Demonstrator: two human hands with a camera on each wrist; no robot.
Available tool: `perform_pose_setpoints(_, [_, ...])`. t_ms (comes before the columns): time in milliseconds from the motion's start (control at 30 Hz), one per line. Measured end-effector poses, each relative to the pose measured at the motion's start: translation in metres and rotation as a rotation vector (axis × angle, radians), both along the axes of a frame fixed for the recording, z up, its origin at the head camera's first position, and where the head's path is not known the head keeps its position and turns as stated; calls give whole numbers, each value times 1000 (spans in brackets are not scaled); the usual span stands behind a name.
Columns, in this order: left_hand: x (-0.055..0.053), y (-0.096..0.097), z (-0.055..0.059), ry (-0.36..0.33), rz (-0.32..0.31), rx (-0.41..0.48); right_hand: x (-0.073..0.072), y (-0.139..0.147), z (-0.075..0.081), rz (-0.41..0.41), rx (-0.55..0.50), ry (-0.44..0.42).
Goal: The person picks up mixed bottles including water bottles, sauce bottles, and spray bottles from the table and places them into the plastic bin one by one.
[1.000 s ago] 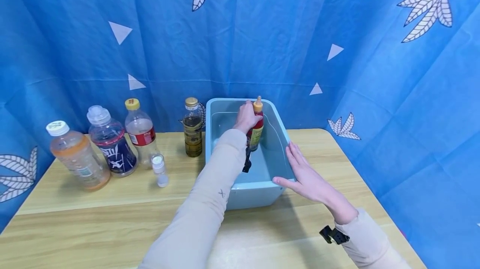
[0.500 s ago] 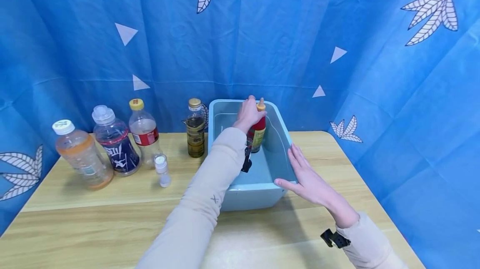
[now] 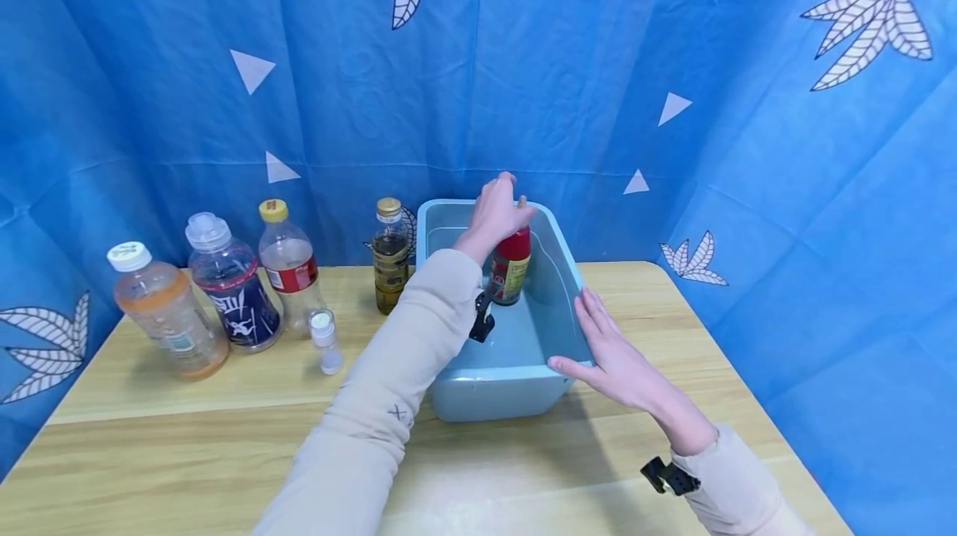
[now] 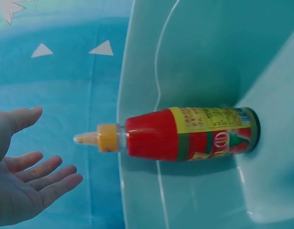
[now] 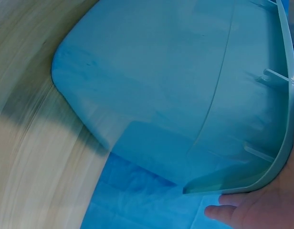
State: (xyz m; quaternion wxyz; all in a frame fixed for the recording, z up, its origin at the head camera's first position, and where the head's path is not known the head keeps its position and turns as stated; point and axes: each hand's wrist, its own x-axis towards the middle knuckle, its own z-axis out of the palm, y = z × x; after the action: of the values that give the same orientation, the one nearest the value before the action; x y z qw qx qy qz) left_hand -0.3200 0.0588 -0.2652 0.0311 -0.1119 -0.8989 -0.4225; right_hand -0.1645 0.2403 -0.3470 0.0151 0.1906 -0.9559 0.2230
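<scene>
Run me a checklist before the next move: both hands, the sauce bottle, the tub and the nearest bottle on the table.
1. Left hand off the sauce bottle: ok, fingers spread, with a gap to the nozzle in the left wrist view.
2. Sauce bottle upright inside the tub: ok.
3. Sauce bottle apart from the tub's wall: cannot tell; it is close, but contact isn't clear.
4. Nozzle sealed: cannot tell.
5. Right hand on the tub: ok, at the near right corner.
6. Brown-liquid bottle beside the tub, capped and standing: ok.
</scene>
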Motion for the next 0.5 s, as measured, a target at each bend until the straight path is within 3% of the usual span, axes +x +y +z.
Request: perform_pose_setpoints(500, [26, -21, 20, 64, -31, -28, 0, -1, 2, 4, 14, 2])
